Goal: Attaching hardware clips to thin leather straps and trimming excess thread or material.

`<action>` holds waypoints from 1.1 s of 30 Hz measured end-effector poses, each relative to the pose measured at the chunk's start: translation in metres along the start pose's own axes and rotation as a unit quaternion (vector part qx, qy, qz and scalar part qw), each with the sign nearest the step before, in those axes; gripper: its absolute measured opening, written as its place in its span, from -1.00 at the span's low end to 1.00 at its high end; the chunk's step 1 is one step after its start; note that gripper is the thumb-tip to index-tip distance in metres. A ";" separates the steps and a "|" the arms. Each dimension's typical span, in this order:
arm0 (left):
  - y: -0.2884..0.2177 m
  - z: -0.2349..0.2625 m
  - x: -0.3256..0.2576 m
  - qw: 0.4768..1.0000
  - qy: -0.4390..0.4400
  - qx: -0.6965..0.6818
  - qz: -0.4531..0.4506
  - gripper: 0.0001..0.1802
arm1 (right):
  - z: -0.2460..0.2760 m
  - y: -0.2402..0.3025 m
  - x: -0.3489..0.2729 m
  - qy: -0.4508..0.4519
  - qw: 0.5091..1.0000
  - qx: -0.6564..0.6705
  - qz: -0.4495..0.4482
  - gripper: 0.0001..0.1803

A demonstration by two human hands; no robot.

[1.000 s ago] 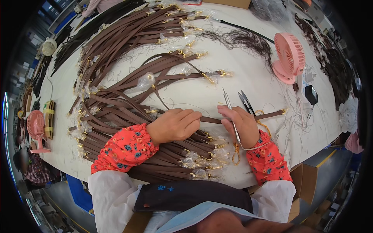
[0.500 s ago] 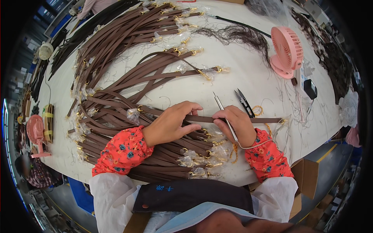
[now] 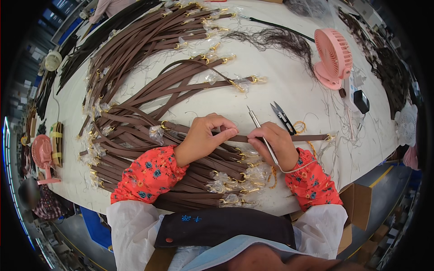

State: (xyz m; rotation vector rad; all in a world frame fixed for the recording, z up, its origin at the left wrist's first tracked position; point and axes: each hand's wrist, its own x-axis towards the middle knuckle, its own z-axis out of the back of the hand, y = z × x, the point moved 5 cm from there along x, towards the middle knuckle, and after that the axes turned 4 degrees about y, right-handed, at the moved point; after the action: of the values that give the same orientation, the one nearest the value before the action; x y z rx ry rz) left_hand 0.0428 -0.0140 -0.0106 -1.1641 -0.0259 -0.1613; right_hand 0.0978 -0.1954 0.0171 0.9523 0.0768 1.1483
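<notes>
One brown strap (image 3: 312,137) lay on the near side, apparently being handled.
The left hand (image 3: 201,137) pinched, on what was unclear; the right hand (image 3: 278,144) grasped a pen-like tool (image 3: 254,118), perhaps also the strap; steady holding seemed needed next.

A flat brown strap (image 3: 309,137) runs nearly straight, gold fitting (image 3: 329,137) at its right end; I see a silver pen-shaped tool (image 3: 254,118) slanted across it.

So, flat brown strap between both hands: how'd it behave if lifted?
The strap probably droops: similar brown straps bend into curves. Being flat, it likely won't roll. Its gold metal end fitting might weigh that end down.
</notes>
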 end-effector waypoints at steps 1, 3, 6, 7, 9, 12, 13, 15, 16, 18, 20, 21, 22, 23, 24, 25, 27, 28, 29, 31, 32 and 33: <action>-0.003 0.003 0.000 0.998 -0.007 0.040 -0.052 -0.90 | 0.000 0.000 0.000 0.003 1.000 0.000 -0.002 -0.81; 0.003 0.001 -0.004 0.999 0.001 -0.036 0.018 -0.89 | 0.000 -0.001 -0.001 0.006 1.000 0.000 -0.006 -0.82; 0.005 -0.002 -0.006 0.985 0.017 -0.148 0.085 -0.87 | -0.001 -0.003 -0.001 0.010 1.000 0.005 -0.013 -0.82; 0.004 -0.003 -0.006 0.979 0.024 -0.183 0.082 -0.87 | -0.001 -0.003 -0.001 0.009 1.000 0.003 -0.014 -0.82; 0.004 -0.005 -0.007 0.982 0.026 -0.170 0.074 -0.88 | -0.002 -0.004 -0.001 0.008 1.000 0.002 -0.016 -0.82; 0.003 -0.006 -0.009 0.988 0.036 -0.140 0.058 -0.88 | -0.002 -0.004 -0.002 0.004 1.000 -0.008 -0.010 -0.82; 0.003 -0.007 -0.009 0.990 0.045 -0.123 0.050 -0.88 | -0.002 -0.005 -0.002 0.011 1.000 -0.007 -0.013 -0.82; 0.002 -0.007 -0.009 0.988 0.041 -0.143 0.042 -0.88 | -0.002 -0.006 -0.002 0.018 1.000 -0.005 -0.017 -0.82; 0.002 -0.006 -0.009 0.986 0.036 -0.162 0.033 -0.87 | -0.002 -0.007 -0.002 0.014 1.000 -0.004 -0.019 -0.82; 0.002 0.002 -0.004 0.981 0.032 -0.177 0.070 -0.87 | 0.000 -0.009 -0.003 0.011 1.000 -0.002 -0.021 -0.82; 0.010 0.006 -0.002 0.967 0.002 -0.231 0.110 -0.86 | 0.000 -0.013 -0.003 0.027 0.999 -0.008 -0.046 -0.83; 0.011 0.006 -0.002 0.967 0.002 -0.231 0.110 -0.86 | -0.001 -0.015 -0.003 0.027 0.999 -0.008 -0.047 -0.83; 0.012 0.006 -0.001 0.961 -0.002 -0.253 0.112 -0.86 | 0.000 -0.016 -0.004 0.007 0.999 -0.021 -0.026 -0.83; 0.013 0.006 -0.001 0.954 -0.005 -0.276 0.114 -0.87 | 0.001 -0.015 -0.004 -0.012 0.999 -0.035 -0.004 -0.82; 0.014 0.007 -0.001 0.954 -0.007 -0.277 0.114 -0.87 | 0.001 -0.011 -0.003 -0.011 0.999 -0.034 -0.004 -0.82; 0.014 0.007 -0.001 0.948 -0.010 -0.291 0.127 -0.87 | 0.003 -0.011 -0.002 -0.013 0.998 0.030 -0.056 -0.81; 0.015 0.008 -0.001 0.942 -0.013 -0.306 0.140 -0.87 | 0.003 -0.014 -0.004 -0.014 0.990 0.093 -0.109 -0.76; 0.015 0.007 -0.001 0.938 -0.008 -0.315 0.147 -0.86 | 0.002 -0.021 -0.007 -0.026 0.968 0.208 -0.139 -0.72; 0.016 0.006 -0.001 0.934 -0.002 -0.323 0.154 -0.86 | 0.001 -0.026 -0.011 -0.038 0.932 0.319 -0.167 -0.68; 0.014 0.005 0.000 0.935 -0.001 -0.321 0.151 -0.86 | 0.002 -0.031 -0.014 -0.039 0.898 0.386 -0.209 -0.67; 0.013 0.005 0.000 0.937 0.001 -0.317 0.149 -0.86 | 0.002 -0.033 -0.015 -0.013 0.896 0.391 -0.211 -0.67; 0.015 0.006 0.000 0.936 0.000 -0.319 0.150 -0.86 | -0.001 -0.034 -0.015 0.014 0.894 0.395 -0.213 -0.67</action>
State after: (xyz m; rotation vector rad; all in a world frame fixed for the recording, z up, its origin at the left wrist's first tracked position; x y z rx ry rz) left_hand 0.0454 -0.0030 -0.0217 -1.7999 0.2196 0.1139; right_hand 0.1161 -0.2095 -0.0122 1.5379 0.7900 0.7030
